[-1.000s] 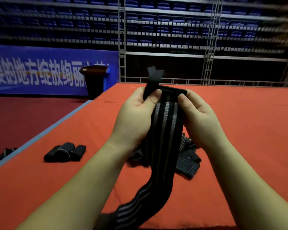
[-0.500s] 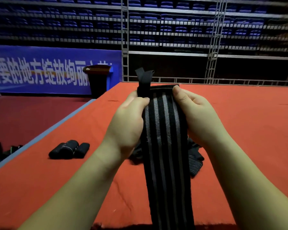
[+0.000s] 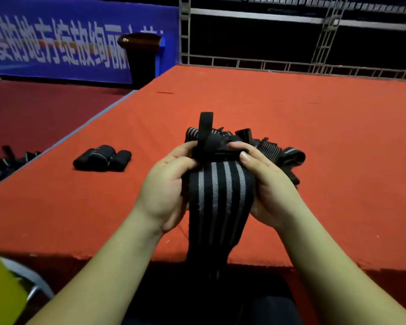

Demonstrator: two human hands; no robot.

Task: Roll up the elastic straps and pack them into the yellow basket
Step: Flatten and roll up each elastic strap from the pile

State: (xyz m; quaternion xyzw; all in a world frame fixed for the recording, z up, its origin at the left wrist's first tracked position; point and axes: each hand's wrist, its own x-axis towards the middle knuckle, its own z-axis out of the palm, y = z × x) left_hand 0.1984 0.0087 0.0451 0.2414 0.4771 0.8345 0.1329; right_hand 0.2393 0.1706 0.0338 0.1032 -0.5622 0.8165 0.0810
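Both hands, left hand & right hand, fingers curled, pinching striped elastic strap top edge.

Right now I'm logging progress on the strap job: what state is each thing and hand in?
Black elastic strap with grey stripes: top end gripped by both hands, rest hanging unrolled.
Left hand: gripping strap.
Right hand: gripping strap.
Black rolled straps: rolled, lying on the orange surface.
Loose strap pile: unrolled, tangled.
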